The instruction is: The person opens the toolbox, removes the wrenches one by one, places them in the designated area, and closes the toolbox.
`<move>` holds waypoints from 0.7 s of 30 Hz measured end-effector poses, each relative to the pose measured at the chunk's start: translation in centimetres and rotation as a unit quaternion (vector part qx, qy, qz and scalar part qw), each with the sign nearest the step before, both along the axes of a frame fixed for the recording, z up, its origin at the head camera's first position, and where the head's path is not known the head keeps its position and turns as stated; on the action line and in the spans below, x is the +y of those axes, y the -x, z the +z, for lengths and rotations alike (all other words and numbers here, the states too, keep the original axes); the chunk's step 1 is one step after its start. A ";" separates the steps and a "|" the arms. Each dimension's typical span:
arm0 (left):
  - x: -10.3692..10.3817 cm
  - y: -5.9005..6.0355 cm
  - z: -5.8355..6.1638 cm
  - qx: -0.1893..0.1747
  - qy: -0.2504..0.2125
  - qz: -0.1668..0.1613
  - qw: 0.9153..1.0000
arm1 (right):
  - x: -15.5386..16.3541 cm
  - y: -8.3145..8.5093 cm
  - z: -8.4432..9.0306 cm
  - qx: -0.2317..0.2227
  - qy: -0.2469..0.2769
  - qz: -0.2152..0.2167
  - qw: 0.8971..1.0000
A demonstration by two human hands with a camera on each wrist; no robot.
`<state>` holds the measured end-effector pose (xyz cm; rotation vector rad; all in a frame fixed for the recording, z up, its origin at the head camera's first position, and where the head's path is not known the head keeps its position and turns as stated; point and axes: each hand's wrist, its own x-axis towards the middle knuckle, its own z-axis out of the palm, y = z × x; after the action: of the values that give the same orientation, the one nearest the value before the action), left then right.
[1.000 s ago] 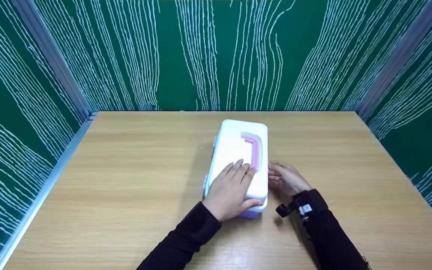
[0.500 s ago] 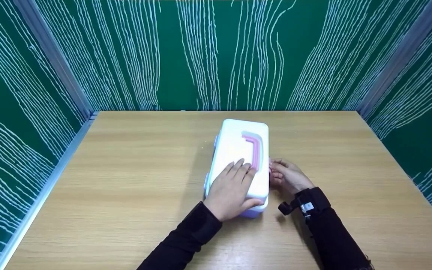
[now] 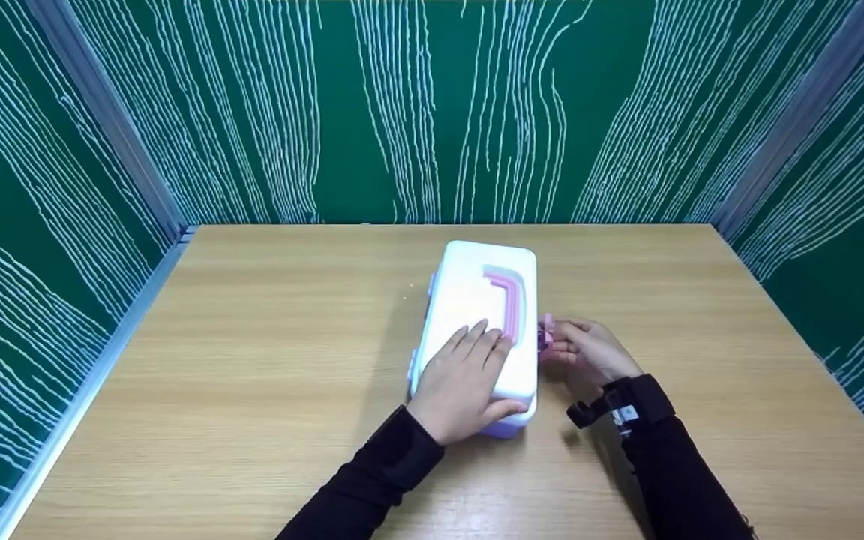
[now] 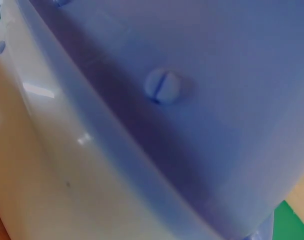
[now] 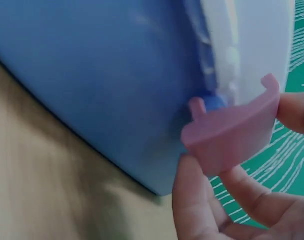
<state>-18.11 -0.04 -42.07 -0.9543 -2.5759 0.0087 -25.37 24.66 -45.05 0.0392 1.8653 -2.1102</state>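
A storage box with a white lid (image 3: 469, 281) and a lavender-blue base (image 3: 505, 427) stands on the wooden table. A pink handle (image 3: 509, 307) lies folded in the lid's recess. My left hand (image 3: 462, 382) rests on the near part of the lid, fingers straight and thumb over the near edge. At the box's right side my right hand (image 3: 589, 352) pinches the pink latch (image 5: 237, 135) between thumb and fingers. In the right wrist view the latch tilts outward, its upper hook apart from the white lid. The left wrist view shows the box's blue wall (image 4: 232, 100) with a round knob (image 4: 163, 86).
The wooden table (image 3: 274, 337) extends around the box. Green panels (image 3: 454, 112) with white wavy lines enclose it at the back and sides. Metal posts (image 3: 113, 120) stand at the back corners. Hinges (image 3: 412, 362) show on the box's left side.
My right hand has moved slightly right, away from the box, and the pink latch has swung outward with it. My left hand and the box have stayed in place.
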 end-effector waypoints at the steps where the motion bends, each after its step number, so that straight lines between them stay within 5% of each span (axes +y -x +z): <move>1: 0.0 0.0 0.0 -0.001 0.001 0.000 1.000 | 0.1 -0.1 0.2 -0.001 0.010 0.000 1.000; 15: 0.1 0.0 0.0 -0.015 0.010 0.004 1.000 | 1.3 -0.2 1.1 0.035 0.033 0.022 0.999; 21: 0.0 0.0 0.1 -0.010 0.005 0.005 1.000 | 1.8 -0.2 0.8 0.084 -0.067 0.021 0.994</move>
<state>-18.10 -0.04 -41.97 -0.9511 -2.6016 0.0151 -25.21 26.51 -44.26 -0.1505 2.0837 -2.0124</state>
